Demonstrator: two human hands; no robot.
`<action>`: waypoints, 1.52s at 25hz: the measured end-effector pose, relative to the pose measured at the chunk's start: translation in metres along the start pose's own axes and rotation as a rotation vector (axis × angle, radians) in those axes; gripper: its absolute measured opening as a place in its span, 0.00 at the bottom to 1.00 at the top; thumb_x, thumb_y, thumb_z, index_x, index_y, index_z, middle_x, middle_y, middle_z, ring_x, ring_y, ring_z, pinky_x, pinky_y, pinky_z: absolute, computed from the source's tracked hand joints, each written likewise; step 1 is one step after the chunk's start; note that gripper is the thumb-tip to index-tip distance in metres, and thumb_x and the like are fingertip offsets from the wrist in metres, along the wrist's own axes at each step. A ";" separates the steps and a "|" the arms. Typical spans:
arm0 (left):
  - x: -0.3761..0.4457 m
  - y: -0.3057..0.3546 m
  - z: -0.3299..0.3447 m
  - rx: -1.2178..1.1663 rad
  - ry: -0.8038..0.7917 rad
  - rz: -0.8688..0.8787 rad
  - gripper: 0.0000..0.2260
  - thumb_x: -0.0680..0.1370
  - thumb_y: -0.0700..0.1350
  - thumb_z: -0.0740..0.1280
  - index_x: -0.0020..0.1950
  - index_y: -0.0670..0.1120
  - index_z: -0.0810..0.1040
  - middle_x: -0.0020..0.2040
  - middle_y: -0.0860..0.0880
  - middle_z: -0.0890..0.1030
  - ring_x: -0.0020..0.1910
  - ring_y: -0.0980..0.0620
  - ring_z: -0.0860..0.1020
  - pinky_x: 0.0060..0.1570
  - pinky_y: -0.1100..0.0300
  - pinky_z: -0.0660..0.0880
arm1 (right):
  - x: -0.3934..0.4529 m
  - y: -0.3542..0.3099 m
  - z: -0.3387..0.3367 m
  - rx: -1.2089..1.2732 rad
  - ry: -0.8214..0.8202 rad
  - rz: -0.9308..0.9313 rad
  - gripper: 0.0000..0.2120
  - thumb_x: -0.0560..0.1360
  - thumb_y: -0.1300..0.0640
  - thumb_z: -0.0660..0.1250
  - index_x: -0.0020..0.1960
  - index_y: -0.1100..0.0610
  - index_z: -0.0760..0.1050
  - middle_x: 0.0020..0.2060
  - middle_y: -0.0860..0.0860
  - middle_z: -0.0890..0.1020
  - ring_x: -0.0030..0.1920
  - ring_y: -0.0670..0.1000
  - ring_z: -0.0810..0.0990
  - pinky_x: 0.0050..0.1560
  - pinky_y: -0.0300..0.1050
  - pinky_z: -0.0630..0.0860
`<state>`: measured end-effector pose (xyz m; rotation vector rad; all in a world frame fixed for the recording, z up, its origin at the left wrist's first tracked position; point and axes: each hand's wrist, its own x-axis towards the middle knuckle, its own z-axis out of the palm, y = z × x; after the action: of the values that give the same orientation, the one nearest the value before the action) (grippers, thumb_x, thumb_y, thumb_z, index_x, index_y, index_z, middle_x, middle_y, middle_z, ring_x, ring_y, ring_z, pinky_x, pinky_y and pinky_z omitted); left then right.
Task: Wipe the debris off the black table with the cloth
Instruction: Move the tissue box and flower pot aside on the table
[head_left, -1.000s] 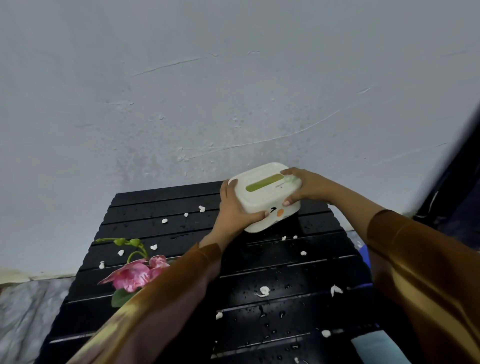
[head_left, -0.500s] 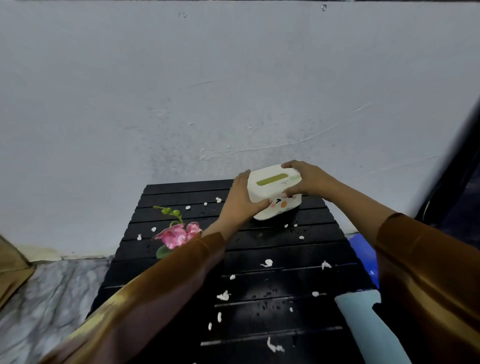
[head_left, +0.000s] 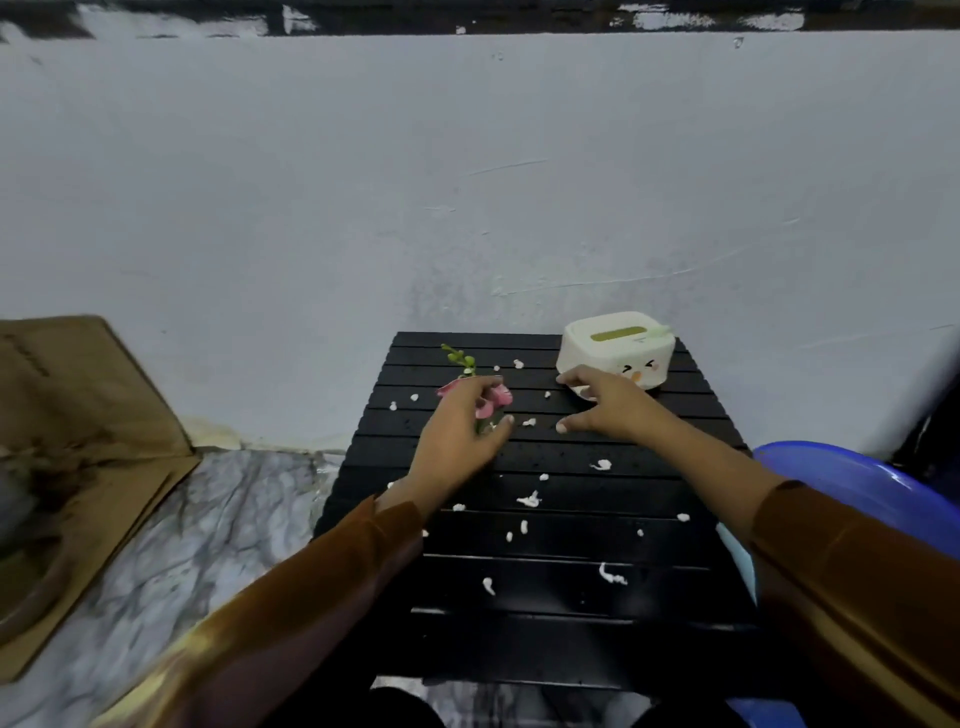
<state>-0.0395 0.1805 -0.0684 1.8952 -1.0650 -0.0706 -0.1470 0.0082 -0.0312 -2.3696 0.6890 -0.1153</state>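
I see the table (head_left: 571, 613) set against the wall (head_left: 467, 182). A box (head_left: 615, 349) sits on its far right corner, a flower (head_left: 493, 400) on the far left part. Scraps (head_left: 529, 500) lie scattered across the middle. My left hand (head_left: 457, 441) is over the flower, my right hand (head_left: 605, 402) just before the box. A tub (head_left: 852, 483) stands right of the table, cardboard (head_left: 78, 415) far left.

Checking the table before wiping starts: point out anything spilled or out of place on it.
White debris bits are scattered across the black table, along with small water droplets. A pink flower lies flat on the slats under the left hand. The white tissue box sits at the far right corner.
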 end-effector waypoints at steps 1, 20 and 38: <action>-0.006 -0.010 -0.009 0.034 0.017 -0.012 0.20 0.74 0.44 0.69 0.65 0.45 0.72 0.57 0.49 0.78 0.53 0.55 0.75 0.55 0.58 0.74 | 0.001 -0.003 0.014 0.031 -0.004 0.006 0.30 0.67 0.58 0.75 0.67 0.55 0.69 0.67 0.54 0.73 0.66 0.53 0.72 0.61 0.43 0.68; 0.018 -0.153 -0.046 0.406 -0.155 -0.309 0.31 0.76 0.53 0.66 0.75 0.44 0.60 0.73 0.44 0.66 0.72 0.45 0.63 0.71 0.54 0.62 | 0.091 -0.007 0.150 0.296 0.147 0.159 0.21 0.64 0.62 0.77 0.55 0.63 0.76 0.52 0.59 0.82 0.56 0.58 0.79 0.51 0.43 0.72; 0.107 -0.217 0.007 0.704 -0.256 -0.275 0.43 0.72 0.71 0.54 0.77 0.45 0.52 0.79 0.48 0.54 0.78 0.46 0.50 0.76 0.49 0.49 | 0.270 0.010 0.113 0.140 0.316 0.156 0.26 0.60 0.48 0.74 0.52 0.62 0.77 0.48 0.57 0.82 0.56 0.58 0.77 0.52 0.55 0.79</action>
<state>0.1627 0.1428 -0.1952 2.7238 -1.0726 -0.1066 0.1089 -0.0701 -0.1503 -2.1751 0.9782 -0.4621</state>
